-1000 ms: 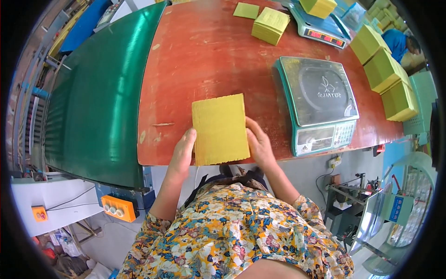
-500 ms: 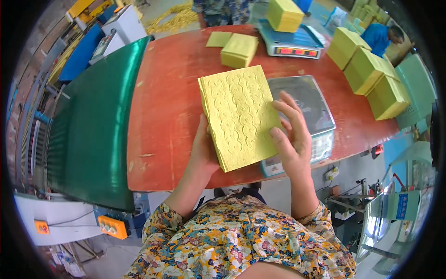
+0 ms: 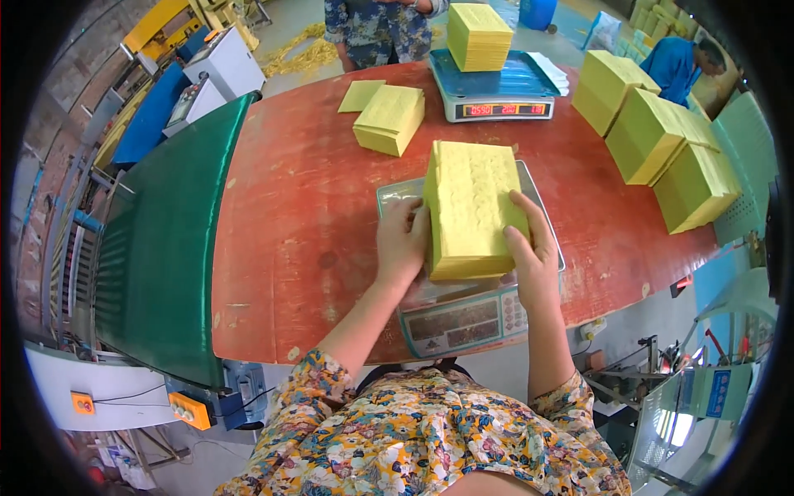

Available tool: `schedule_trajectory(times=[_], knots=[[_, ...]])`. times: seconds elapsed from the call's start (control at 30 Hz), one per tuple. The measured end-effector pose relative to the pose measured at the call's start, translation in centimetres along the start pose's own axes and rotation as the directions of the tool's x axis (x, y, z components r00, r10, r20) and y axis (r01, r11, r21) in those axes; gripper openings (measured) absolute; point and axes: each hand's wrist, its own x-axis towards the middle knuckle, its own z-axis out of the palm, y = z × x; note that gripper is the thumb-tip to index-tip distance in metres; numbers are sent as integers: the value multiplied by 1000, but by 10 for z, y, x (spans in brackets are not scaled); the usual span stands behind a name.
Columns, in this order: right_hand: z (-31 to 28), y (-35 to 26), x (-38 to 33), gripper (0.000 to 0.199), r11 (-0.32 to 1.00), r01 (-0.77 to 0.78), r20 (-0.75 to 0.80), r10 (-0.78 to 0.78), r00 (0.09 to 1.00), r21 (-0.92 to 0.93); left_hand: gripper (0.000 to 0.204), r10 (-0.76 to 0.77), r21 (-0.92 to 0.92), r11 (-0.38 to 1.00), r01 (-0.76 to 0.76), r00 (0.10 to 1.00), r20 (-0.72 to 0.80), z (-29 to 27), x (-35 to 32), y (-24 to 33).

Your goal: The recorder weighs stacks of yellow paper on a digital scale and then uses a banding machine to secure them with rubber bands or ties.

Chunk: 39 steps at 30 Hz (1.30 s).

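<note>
I see the thick, block-shaped stack of embossed yellow paper sheets (image 3: 475, 207) over the platform of the teal-edged counter scale (image 3: 451, 326). Half a second ago it was tilted up just left of that scale, patterned face toward me; a second ago it was at the front of the table, with a plainer face showing. Now the embossed face is uppermost, and I judge the work has passed from handling the stack to placing it on the scale.

The left hand (image 3: 403, 240) is braced along the stack's left side, fingers bent; the right hand (image 3: 535, 256), which had its fingers spread, is now narrowed at the right edge, so the two hold it between them.

Beyond, on the red-painted table (image 3: 281, 223), a shorter yellow stack (image 3: 389, 120) sits near a blue-topped scale (image 3: 496, 109).

I cannot tell whether the held stack's underside fully rests on the platform: the stack covers that contact. The right hand's other fingers are hidden, and the far worker in camouflage (image 3: 380, 29) is cut off by the upper rim.
</note>
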Motion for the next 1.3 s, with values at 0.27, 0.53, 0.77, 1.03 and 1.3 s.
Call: schedule_trajectory(times=[0.27,0.53,0.77,1.03,1.3], knots=[[12,-4,-3,49,975,136,-70,-150,986,-174,47,432,446,815,-370,901,-42,-60,160,-41],[21,-25,-76,41,934,209,-552,-341,761,-289,104,-39,791,579,-198,962,269,11,320,-80],[51,-20,-125,38,953,101,-625,-264,735,-285,98,-159,827,516,-221,924,347,12,285,-106],[91,-23,-125,35,1000,-3,116,0,993,25,95,-98,842,477,-251,937,335,-132,96,-100],[111,78,-193,26,860,-510,754,350,556,-22,96,-268,893,446,-60,943,198,-198,-129,-35]])
